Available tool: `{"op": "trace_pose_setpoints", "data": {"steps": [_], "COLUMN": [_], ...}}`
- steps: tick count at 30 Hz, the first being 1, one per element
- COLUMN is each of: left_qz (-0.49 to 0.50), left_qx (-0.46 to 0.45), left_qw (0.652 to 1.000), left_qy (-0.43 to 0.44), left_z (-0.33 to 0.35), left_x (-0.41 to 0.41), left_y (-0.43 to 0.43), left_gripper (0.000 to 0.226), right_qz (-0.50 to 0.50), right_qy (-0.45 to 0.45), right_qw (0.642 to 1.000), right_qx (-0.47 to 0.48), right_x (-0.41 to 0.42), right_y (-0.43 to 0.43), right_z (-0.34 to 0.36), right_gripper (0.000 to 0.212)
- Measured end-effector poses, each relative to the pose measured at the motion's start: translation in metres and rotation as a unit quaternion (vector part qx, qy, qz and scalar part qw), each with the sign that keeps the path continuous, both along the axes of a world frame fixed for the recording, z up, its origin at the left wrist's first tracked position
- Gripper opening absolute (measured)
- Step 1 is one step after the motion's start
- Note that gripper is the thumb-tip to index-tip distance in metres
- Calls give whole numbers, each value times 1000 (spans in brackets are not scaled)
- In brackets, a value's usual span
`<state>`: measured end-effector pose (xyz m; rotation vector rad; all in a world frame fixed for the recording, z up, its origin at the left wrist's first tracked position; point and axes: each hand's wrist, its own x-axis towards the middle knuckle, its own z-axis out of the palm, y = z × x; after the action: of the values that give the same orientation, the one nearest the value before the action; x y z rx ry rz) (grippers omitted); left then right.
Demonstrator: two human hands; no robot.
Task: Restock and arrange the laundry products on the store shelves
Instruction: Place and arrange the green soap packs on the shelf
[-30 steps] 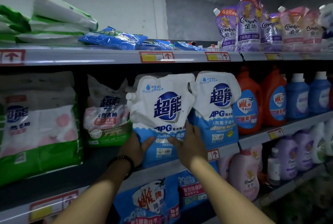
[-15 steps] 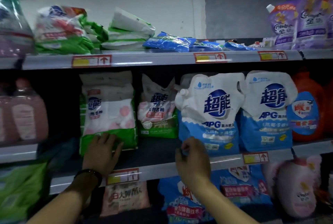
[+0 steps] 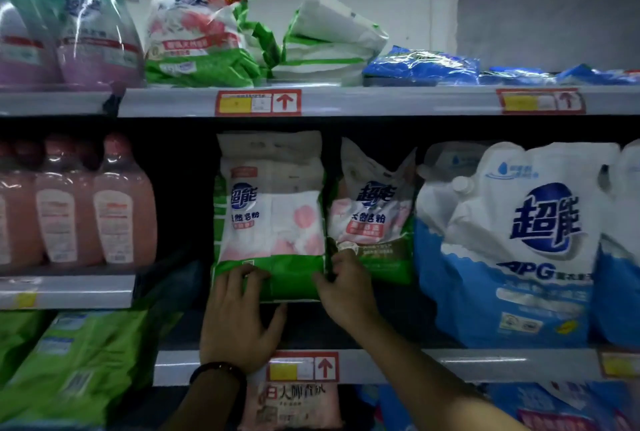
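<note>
Both hands meet at the foot of a white-and-green washing powder bag standing upright on the middle shelf: the left hand, a dark band on its wrist, lies spread with its grip open, fingertips pressed on the bag's lower left green edge and the thumb angled out under the bag's base, while the right hand has its grip pinched closed on the bag's lower right corner. Far left on the same level stand pink bottles in a row, on a separate shelf section. Just right of the held bag, touching it, a smaller crumpled powder bag of the same brand leans slightly, and beside that stand large white-and-blue liquid detergent pouches with spouts. On the top shelf, from left: wrapped purple bottles, a slumped green-and-white powder bag, folded white-green bags lying flat, then flat blue packets. Red-framed price tags with arrows sit on the shelf edges. Green bags lie at lower left.
</note>
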<state>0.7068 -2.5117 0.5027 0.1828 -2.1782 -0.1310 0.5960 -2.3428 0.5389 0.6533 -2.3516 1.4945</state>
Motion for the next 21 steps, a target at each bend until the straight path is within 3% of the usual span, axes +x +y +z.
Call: {"op": "trace_pose_setpoints", "data": {"steps": [5, 10, 14, 16, 18, 21], "left_qz": [1, 7, 4, 4, 4, -5], "left_qx": [1, 11, 22, 29, 41, 65], "left_qw": [1000, 1000, 999, 999, 999, 997], "left_qy": [-9, -25, -29, -25, -23, -31], "left_z": [0, -1, -1, 0, 2, 4], "left_x": [-1, -2, -2, -1, 1, 6], "left_y": [-1, -2, 0, 2, 3, 6], "left_gripper": [58, 63, 64, 62, 59, 57], "right_qz": [41, 93, 125, 125, 104, 43], "right_qy": [-108, -192, -211, -199, -185, -150], "right_qw": [990, 968, 965, 967, 973, 985], "right_qx": [-87, -129, -99, -95, -96, -71], "right_x": [-26, -47, -49, -43, -31, -1], "right_y": [-30, -42, -37, -36, -36, -35], "right_z": [-3, -8, -5, -4, -4, -4], "right_gripper": [37, 63, 58, 74, 85, 79]}}
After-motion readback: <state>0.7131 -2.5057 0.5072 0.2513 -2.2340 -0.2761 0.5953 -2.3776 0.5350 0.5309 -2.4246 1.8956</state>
